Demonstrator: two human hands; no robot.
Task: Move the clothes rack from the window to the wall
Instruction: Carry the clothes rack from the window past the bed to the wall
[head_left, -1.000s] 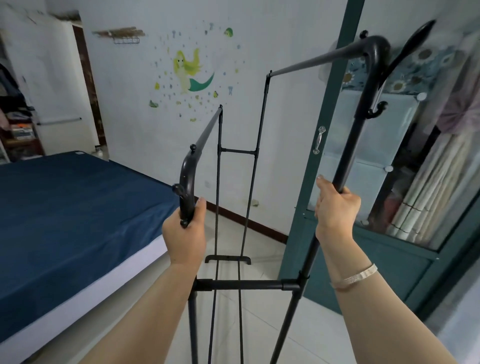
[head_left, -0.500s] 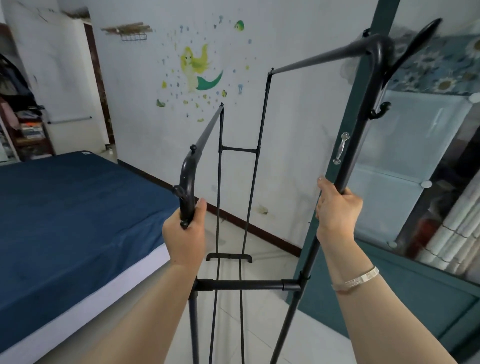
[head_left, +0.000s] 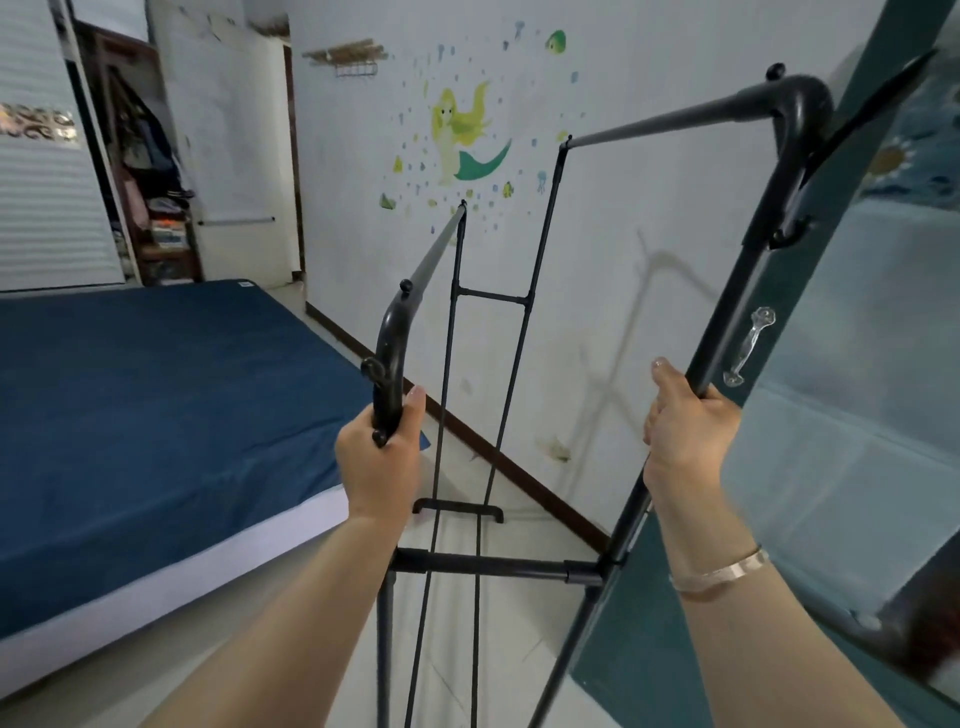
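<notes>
**A:** Where is the clothes rack?

**B:** The black metal clothes rack (head_left: 488, 566) stands directly in front of the person, bare of clothing, its near crossbar below and between both hands. The left hand (head_left: 382, 457) is wrapped around the curved top of the near left post. The right hand (head_left: 685, 426) is clenched on the taller near right post, partway up.

**A:** What surrounds it?

**B:** Beyond the hands, the rack's far end reaches toward a white wall (head_left: 623, 260) carrying a mermaid sticker (head_left: 462, 135). Left of the left hand lies a bed with a blue sheet (head_left: 156, 415). Just right of the right hand is a green-framed glass door (head_left: 841, 415) with a clear handle (head_left: 748, 345). A bracelet (head_left: 719, 571) circles the right wrist.

**A:** Any storage in view?

**B:** Far left, past the bed, an open closet (head_left: 150, 182) holds hanging garments and folded stacks on shelves; details are too small to tell.
</notes>
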